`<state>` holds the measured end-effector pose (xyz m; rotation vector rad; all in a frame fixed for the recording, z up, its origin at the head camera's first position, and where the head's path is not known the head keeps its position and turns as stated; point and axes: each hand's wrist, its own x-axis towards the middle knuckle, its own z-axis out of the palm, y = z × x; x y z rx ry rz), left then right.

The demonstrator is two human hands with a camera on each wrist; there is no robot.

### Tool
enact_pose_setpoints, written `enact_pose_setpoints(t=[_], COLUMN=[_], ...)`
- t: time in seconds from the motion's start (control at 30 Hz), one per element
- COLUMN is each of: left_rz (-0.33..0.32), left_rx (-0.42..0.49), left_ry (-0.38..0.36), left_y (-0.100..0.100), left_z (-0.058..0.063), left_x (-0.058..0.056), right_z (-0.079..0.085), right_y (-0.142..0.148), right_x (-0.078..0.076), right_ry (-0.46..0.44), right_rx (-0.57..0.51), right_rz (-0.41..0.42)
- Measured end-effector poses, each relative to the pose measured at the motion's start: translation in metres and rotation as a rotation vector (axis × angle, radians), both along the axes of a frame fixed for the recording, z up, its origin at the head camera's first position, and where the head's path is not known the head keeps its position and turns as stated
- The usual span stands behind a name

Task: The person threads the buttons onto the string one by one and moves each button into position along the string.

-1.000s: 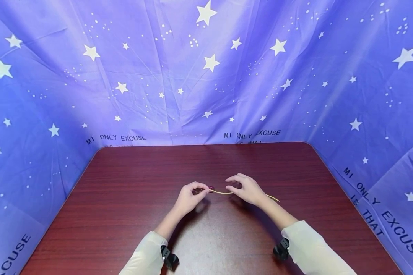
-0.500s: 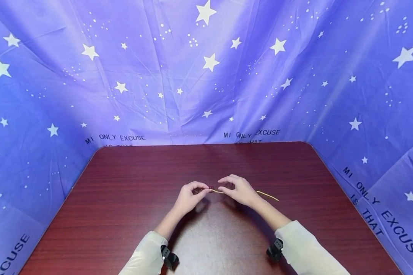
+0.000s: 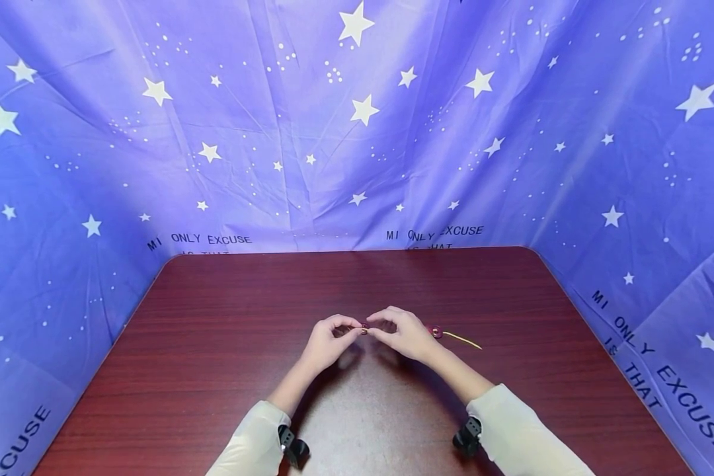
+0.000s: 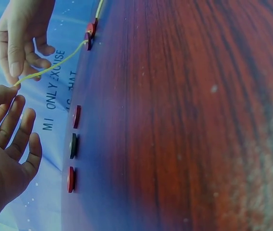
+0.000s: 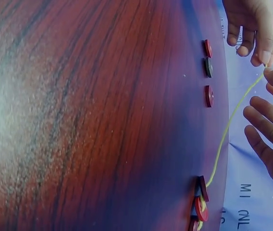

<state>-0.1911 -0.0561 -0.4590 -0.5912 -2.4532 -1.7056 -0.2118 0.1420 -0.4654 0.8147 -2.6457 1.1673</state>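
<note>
My left hand (image 3: 323, 342) pinches the end of a thin yellow string (image 4: 55, 67) between thumb and forefinger, raised above the table. Right against those fingertips, the thumb and forefinger of my right hand (image 3: 401, 335) close on the same end; its other fingers are spread loosely in the right wrist view. The string sags from there to a cluster of red, button-like discs (image 5: 201, 208), threaded through them. In the head view one strung disc (image 3: 436, 332) shows behind my right wrist, with a yellow tail (image 3: 464, 340) lying beyond it.
On the dark red wooden table (image 3: 244, 291), a loose red disc (image 4: 76, 117), a dark disc (image 4: 73, 146) and another red disc (image 4: 71, 179) lie in a row. Blue star-printed cloth (image 3: 309, 132) stands around the table's back and sides. Each wrist wears a black camera.
My right hand has moved left along the string to meet the left fingertips, its thumb and forefinger coming closer together. The strung disc behind its wrist has come into sight. My left hand stays put.
</note>
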Motion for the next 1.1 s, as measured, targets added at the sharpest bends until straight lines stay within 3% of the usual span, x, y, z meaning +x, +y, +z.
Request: enact_pose_setpoints(t=[0.07,0.27,0.33,0.87,1.1], left_rz=[0.004,0.027,0.023,0.020,-0.004], left_rx=[-0.006,0.008,0.020,0.012,-0.002], left_ry=[-0.004,-0.003,-0.003,-0.022,-0.018], left_y=[0.000,0.000,-0.001,0.000,0.001], left_z=[-0.005,-0.035,-0.036,-0.033,-0.005], left_x=[-0.003,-0.018,-0.018,-0.017,-0.001], right_z=[-0.001,-0.003,-0.003,-0.001,-0.004], right_y=[-0.002,-0.007,-0.008,-0.011,-0.008], right_x=[0.000,0.000,0.001,0.002,0.001], right_ry=[0.004,0.008,0.006,0.005,-0.019], right_rx=[-0.010,0.001,0.010,0.006,-0.013], right_rz=[0.005,-0.011,-0.016,0.000,0.006])
